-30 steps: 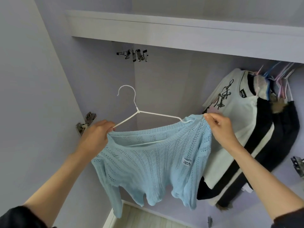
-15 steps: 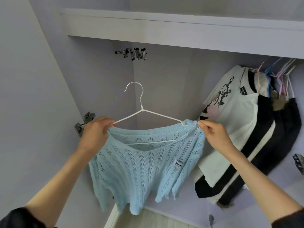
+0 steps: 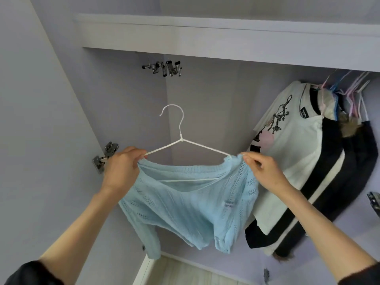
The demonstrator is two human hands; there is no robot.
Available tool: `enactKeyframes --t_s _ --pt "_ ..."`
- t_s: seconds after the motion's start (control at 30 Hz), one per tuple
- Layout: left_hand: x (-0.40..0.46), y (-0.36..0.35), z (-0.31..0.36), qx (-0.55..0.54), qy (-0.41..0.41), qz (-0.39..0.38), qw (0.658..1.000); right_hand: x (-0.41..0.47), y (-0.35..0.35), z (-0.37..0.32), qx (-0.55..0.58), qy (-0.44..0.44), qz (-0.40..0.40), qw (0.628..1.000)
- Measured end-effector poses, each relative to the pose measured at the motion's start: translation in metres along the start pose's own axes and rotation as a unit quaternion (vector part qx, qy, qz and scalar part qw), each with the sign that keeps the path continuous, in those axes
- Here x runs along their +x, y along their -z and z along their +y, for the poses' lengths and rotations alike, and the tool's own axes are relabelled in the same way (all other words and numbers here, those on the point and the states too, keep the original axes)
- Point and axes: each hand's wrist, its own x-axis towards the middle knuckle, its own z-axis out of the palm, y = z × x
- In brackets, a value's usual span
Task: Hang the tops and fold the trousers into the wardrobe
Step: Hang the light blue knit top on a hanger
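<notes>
Inside the wardrobe [image 3: 123,99], both hands' fingers [image 3: 249,159] pinch the blue sweater [image 3: 189,206]; labels unreadable.

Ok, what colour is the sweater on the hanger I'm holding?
The sweater is light blue with an openwork knit pattern, seen in the head view.

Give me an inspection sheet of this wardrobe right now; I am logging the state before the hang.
Surface: wardrobe shelf overhead; its top is out of sight.
Job's things: light blue knit top draped on a white wire hanger, hook free, not yet on any rail.
Clutter: metal clip hangers hanging under the shelf; white printed top and dark garments already hung at right.
Grips: left hand grips the hanger's left end with the knit; right hand pinches the right shoulder.
Cables: nothing seen.
Surroundings: lilac wardrobe walls, door hinge at left, pale floor below.
</notes>
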Motion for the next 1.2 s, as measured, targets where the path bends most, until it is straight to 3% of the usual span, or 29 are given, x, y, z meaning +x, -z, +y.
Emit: enactKeyframes --t_s 0.13,0.27,0.37,0.5,0.67,0.77,0.9,1.0,1.2 --pt "0.0 -0.002 0.003 -0.007 0.019 -0.019 1.0 -0.002 0.003 0.005 -0.039 -0.009 -0.073 0.996" --pt "-0.001 -0.008 0.014 -0.031 0.007 -0.047 0.998 0.008 -0.009 -0.017 -0.01 -0.025 -0.123 0.992" --pt "0.0 -0.014 0.021 -0.06 0.001 -0.066 0.996 0.013 -0.017 -0.034 -0.005 -0.034 -0.204 0.978" --pt "0.004 -0.029 0.019 -0.083 0.041 -0.113 0.989 0.004 -0.013 -0.027 0.092 -0.13 -0.261 0.952" --pt "0.005 -0.054 0.03 -0.075 0.011 -0.252 0.965 -0.002 -0.004 -0.007 0.187 -0.217 -0.2 0.937" --pt "0.008 -0.064 0.042 -0.063 -0.036 -0.272 0.96 -0.002 0.007 -0.002 0.272 -0.26 -0.158 0.913" --pt "0.021 -0.067 0.069 -0.072 -0.106 -0.212 0.969 -0.002 0.028 -0.001 0.424 -0.298 -0.153 0.841" --pt "0.036 -0.056 0.099 -0.069 -0.192 -0.096 0.974 0.004 0.039 -0.002 0.505 -0.287 -0.132 0.804" --pt "0.08 -0.035 0.162 0.062 -0.34 0.107 0.932 0.03 0.059 0.008 0.545 -0.239 -0.079 0.8"
